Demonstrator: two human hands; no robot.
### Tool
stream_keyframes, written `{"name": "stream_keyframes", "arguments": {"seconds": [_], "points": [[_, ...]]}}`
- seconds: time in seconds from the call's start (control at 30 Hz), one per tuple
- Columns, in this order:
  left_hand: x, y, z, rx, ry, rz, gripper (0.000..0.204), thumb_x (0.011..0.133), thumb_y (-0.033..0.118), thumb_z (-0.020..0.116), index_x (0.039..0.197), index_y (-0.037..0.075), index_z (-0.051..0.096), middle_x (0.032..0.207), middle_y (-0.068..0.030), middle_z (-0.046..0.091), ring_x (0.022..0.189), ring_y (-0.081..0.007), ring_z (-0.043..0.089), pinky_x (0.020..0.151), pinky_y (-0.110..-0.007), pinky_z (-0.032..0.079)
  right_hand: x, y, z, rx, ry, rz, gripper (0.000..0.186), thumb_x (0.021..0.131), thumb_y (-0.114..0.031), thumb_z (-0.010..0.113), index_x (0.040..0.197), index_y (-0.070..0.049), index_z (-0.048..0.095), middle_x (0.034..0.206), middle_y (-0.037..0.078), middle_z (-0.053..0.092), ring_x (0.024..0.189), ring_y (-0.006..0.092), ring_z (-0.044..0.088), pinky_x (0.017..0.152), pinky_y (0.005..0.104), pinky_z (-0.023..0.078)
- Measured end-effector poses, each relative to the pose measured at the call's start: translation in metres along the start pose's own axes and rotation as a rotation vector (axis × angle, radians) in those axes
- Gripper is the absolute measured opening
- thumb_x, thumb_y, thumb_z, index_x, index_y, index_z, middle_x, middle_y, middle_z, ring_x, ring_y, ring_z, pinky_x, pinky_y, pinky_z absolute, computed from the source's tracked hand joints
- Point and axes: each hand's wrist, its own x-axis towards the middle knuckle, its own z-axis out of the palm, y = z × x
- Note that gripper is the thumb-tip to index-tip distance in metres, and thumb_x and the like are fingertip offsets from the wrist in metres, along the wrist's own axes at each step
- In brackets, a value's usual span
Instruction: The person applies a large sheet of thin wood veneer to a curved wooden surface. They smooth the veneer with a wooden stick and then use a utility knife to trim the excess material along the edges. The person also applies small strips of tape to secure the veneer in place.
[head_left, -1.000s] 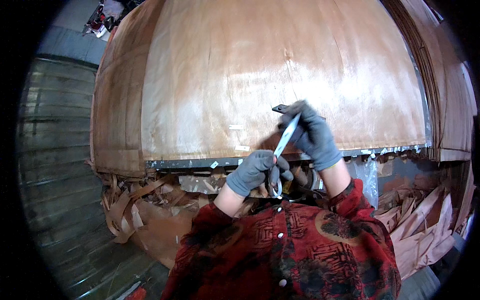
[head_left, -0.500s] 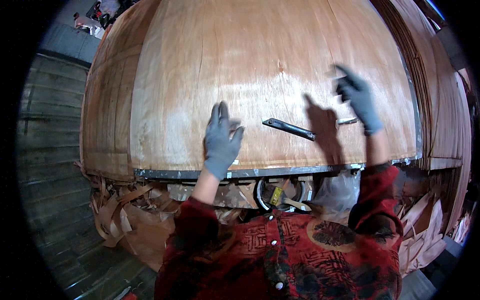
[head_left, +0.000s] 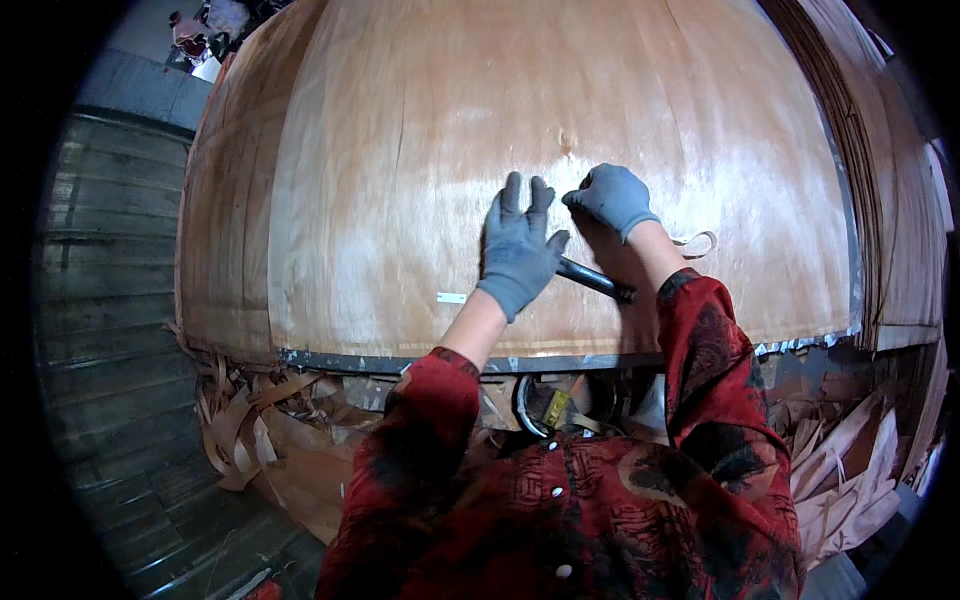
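A broad sheet of pale wood veneer lies in front of me. My left hand, in a grey glove, rests on it with the fingers stretched out and apart. Under its thumb side lies a dark-handled cutting knife; my palm hides the knife's blade end. My right hand, gloved too, is closed with its fingertips low over the sheet, just right of my left fingers. What it pinches, if anything, is hidden. A curled light strip lies by my right wrist, and a small white strip left of my left wrist.
A dark edge strip runs along the sheet's near side. Below it are loose veneer scraps and a round dark-rimmed thing with a yellow piece by it. More veneer sheets stand at the right. Ribbed flooring spans the left.
My left hand has moved right and away from me, onto the knife's end. My right hand has come left toward it and closed. The small white strip now shows on the sheet.
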Motion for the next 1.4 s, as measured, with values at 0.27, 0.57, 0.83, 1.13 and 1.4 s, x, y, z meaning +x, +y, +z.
{"name": "stream_keyframes", "arguments": {"seconds": [0.27, 0.57, 0.83, 1.13, 1.4], "points": [[0.027, 0.024, 0.021, 0.133, -0.268, -0.108, 0.052, 0.087, 0.038, 0.043, 0.134, 0.018, 0.040, 0.135, -0.0098, 0.042, 0.132, -0.0368, 0.023, 0.106, -0.055, 0.012, -0.014, 0.009, -0.012, -0.129, -0.095, -0.009, 0.035, 0.077, -0.042, 0.056, 0.086, -0.011, 0.069, 0.089, 0.017, 0.065, 0.085, 0.0331, 0.063, 0.074, 0.0422, 0.050], [0.020, 0.018, 0.020, 0.078, -0.280, -0.127, 0.050, 0.087, 0.038, 0.044, 0.133, 0.019, 0.042, 0.134, -0.0117, 0.042, 0.131, -0.0376, 0.022, 0.105, -0.056, 0.010, -0.064, 0.010, 0.013, -0.061, 0.126, -0.049, 0.019, 0.078, -0.028, 0.056, 0.081, -0.011, 0.064, 0.078, 0.016, 0.064, 0.074, 0.0340, 0.063, 0.065, 0.0439, 0.049], [0.007, 0.008, -0.025, -0.194, -0.361, -0.022, 0.058, 0.087, 0.043, 0.045, 0.138, 0.019, 0.033, 0.128, -0.0114, 0.049, 0.131, -0.0445, 0.018, 0.105, -0.053, 0.014, -0.154, 0.018, -0.033, 0.288, 0.434, -0.045, 0.010, 0.083, -0.014, 0.057, 0.091, -0.009, 0.060, 0.071, 0.014, 0.063, 0.061, 0.0278, 0.062, 0.055, 0.0376, 0.047], [-0.136, -0.019, -0.215, -0.440, 0.057, 0.015, 0.038, 0.078, 0.023, 0.062, 0.108, 0.000, 0.059, 0.104, -0.0192, 0.059, 0.098, -0.0363, 0.056, 0.079, -0.043, 0.045, -0.276, -0.119, -0.053, 0.283, 0.591, -0.298, 0.032, 0.069, 0.011, 0.046, 0.095, -0.002, 0.059, 0.064, 0.011, 0.062, 0.060, 0.0186, 0.064, 0.055, 0.0276, 0.048], [-0.216, -0.046, -0.458, -0.292, 0.023, 0.377, 0.043, 0.071, 0.026, 0.067, 0.103, -0.002, 0.060, 0.084, -0.0152, 0.063, 0.089, -0.0364, 0.059, 0.072, -0.043, 0.048, -0.255, -0.234, 0.011, 0.014, 0.219, -0.559, 0.007, 0.080, -0.016, 0.059, 0.083, -0.011, 0.061, 0.067, 0.014, 0.059, 0.059, 0.0323, 0.060, 0.052, 0.0365, 0.047]]}}
